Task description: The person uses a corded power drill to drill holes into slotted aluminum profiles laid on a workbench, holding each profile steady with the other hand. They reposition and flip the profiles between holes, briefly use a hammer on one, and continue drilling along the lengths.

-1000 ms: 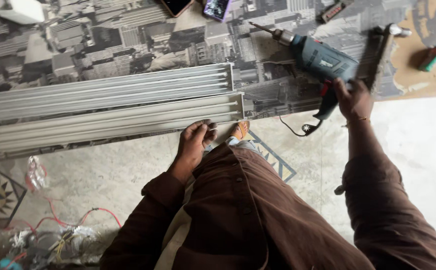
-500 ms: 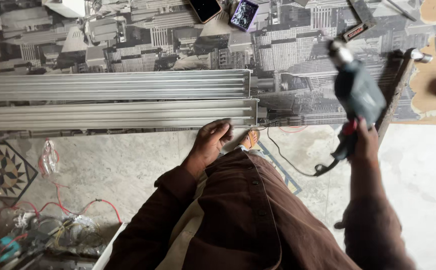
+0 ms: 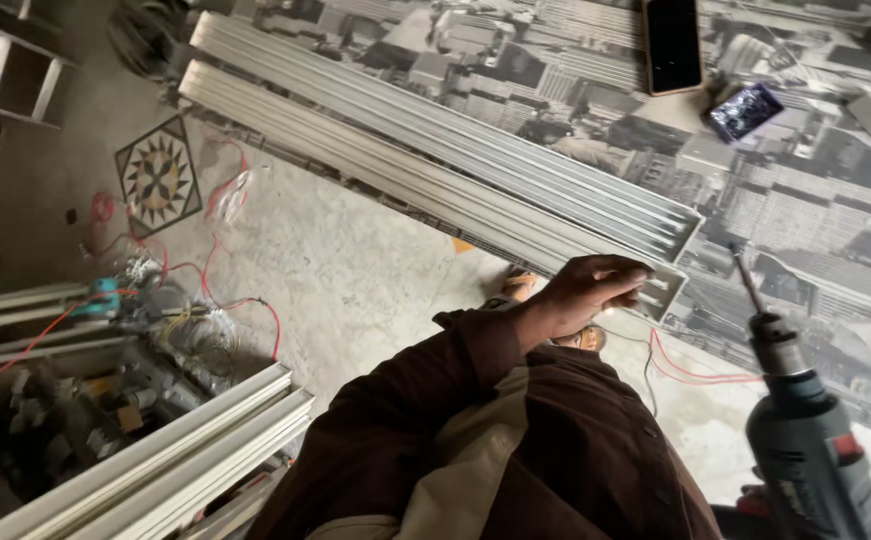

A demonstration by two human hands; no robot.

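Observation:
Two long grey aluminium profiles (image 3: 435,150) lie side by side along the edge of a table covered with a black-and-white city-print sheet (image 3: 815,210). My left hand (image 3: 585,295) grips the near end of the front profile, fingers curled over its open end. A teal electric drill (image 3: 810,450) with a screwdriver bit stands upright at the lower right, its bit pointing up at the table edge. My right hand holds it from below and is almost wholly hidden behind the drill body. My brown sleeve and lap fill the bottom centre.
A dark phone (image 3: 672,45) and a small shiny blue packet (image 3: 745,110) lie on the table. More aluminium profiles (image 3: 155,460) sit at the lower left beside tangled red wires (image 3: 225,300). A patterned floor tile (image 3: 158,180) and a wooden frame (image 3: 15,70) are at the upper left.
My right hand lifted the drill off the table and brought it close, bit pointing up. The view swung left and tilted. My left hand stayed on the profile's end.

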